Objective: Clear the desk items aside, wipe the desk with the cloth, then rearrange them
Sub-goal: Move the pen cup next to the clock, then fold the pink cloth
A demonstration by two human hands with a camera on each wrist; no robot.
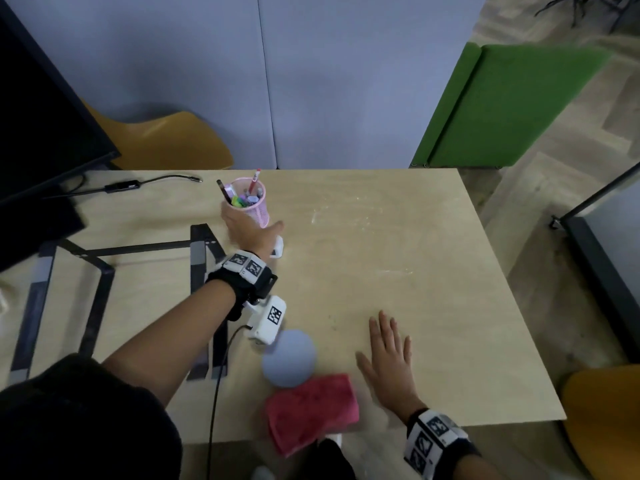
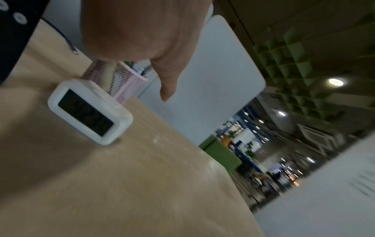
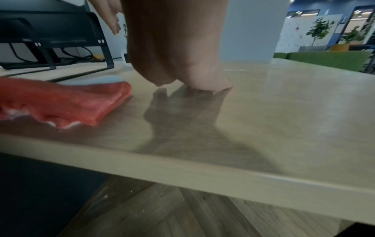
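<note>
A pink mesh pen holder (image 1: 250,202) full of pens stands at the back middle of the wooden desk (image 1: 415,271). My left hand (image 1: 247,228) reaches to it; the fingers lie along its left side and the thumb (image 2: 167,83) sticks out free. A small white digital clock (image 2: 89,112) stands just under that hand, in front of the holder (image 2: 119,80). My right hand (image 1: 388,351) lies flat on the desk with fingers spread, right of the folded red cloth (image 1: 311,410). In the right wrist view the fingertips (image 3: 211,85) press on the desk beside the cloth (image 3: 61,102).
A round grey-blue pad (image 1: 289,358) lies just behind the cloth. A black laptop stand (image 1: 100,268) fills the left of the desk, with a dark monitor (image 1: 41,116) and a cable adapter (image 1: 121,186) behind it. Faint smears mark the desk's right half.
</note>
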